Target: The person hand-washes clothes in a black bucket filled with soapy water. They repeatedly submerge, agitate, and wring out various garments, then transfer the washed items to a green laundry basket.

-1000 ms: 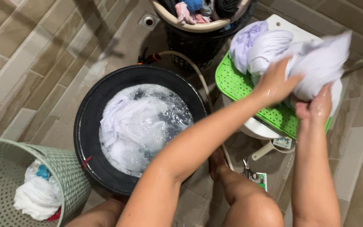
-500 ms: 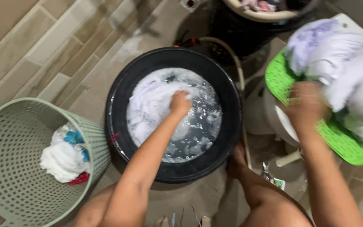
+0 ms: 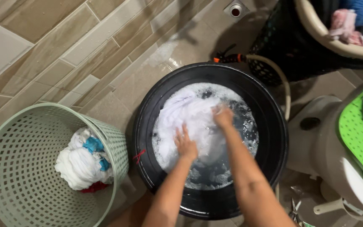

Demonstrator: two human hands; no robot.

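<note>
A black round basin [image 3: 145, 126] stands on the tiled floor, full of soapy water and white cloth [image 3: 181, 113]. Both my hands are in it. My left hand [image 3: 185, 145] lies flat on the wet white cloth with its fingers spread. My right hand [image 3: 222, 115] presses on the same cloth a little farther back, its fingers curled into the fabric. Whether either hand truly grips the cloth is hard to tell.
A pale green perforated basket [image 3: 17, 168] with white, blue and red laundry [image 3: 80, 162] lies at the left. A dark basket with a cream rim [image 3: 316, 29] holds clothes at the top right. A hose [image 3: 274, 69], a green perforated board [image 3: 360, 138] and a floor drain [image 3: 236, 9] are nearby.
My right hand left the wrung white cloth on the green board and came into the basin beside my left hand. The view swung left, so the board is now at the right edge.
</note>
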